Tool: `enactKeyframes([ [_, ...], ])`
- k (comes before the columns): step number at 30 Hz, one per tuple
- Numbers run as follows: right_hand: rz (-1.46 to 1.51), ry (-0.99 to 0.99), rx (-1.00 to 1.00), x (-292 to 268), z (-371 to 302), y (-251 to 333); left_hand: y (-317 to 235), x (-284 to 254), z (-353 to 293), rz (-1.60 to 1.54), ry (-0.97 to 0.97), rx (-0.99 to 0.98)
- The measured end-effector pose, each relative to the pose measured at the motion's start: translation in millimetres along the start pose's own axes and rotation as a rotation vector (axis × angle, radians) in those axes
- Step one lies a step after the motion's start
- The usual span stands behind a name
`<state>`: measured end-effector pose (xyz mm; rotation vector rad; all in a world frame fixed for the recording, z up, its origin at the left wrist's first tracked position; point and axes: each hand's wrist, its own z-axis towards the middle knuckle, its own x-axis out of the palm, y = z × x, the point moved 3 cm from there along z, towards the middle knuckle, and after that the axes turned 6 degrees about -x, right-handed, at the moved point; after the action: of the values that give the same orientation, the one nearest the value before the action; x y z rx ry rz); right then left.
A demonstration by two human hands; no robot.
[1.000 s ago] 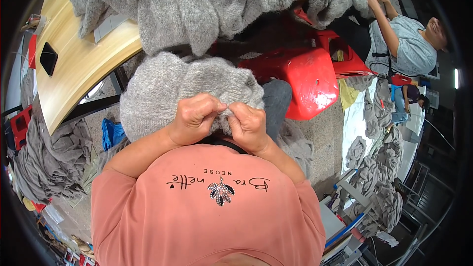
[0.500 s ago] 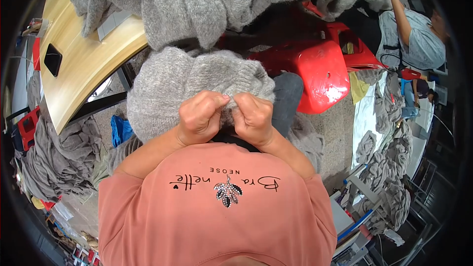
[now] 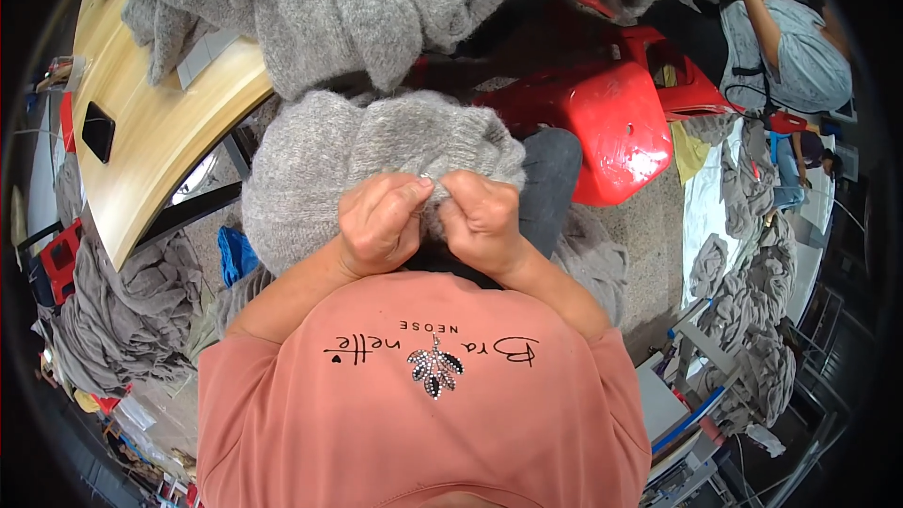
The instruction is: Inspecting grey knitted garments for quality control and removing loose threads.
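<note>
While a person in a pink shirt (image 3: 423,442) works, I see a soft grey knit (image 3: 306,174) bunched up over their lap, right next to a knee in dark trousers (image 3: 550,188). Both hands are at its near side, close together. The left hand (image 3: 381,221) is curled up, with its thumb and finger pinching a bit of the knit. The right hand (image 3: 482,218) is curled too, and it pinches the knit just beside the left one. The tiny bit between the fingertips is too small to see well.

Ahead, a big grey pile (image 3: 329,19) hangs over the wooden counter (image 3: 150,169), where a black phone (image 3: 97,132) lies flat. Off to the right stands a shiny red stool (image 3: 616,132). Farther away, a co-worker (image 3: 800,56) reaches an arm to more grey knits.
</note>
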<state>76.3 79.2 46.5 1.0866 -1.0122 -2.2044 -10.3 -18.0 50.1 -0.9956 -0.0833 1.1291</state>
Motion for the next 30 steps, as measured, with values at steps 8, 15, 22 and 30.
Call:
enactKeyframes([
  [8,0.258,0.064,0.254,-6.5,-6.2,-4.9,-0.6,2.1,0.6,-0.029,0.120,0.068],
  [15,0.021,0.035,0.092,12.7,5.6,-11.7,5.5,2.3,-6.0,0.101,0.056,0.014],
  [22,0.040,-0.100,-0.058,8.8,7.9,-16.2,2.0,1.2,-2.3,0.135,0.024,0.003],
  [30,0.362,0.162,0.029,-15.8,17.1,-14.6,-2.3,4.5,-2.2,0.055,0.112,0.227],
])
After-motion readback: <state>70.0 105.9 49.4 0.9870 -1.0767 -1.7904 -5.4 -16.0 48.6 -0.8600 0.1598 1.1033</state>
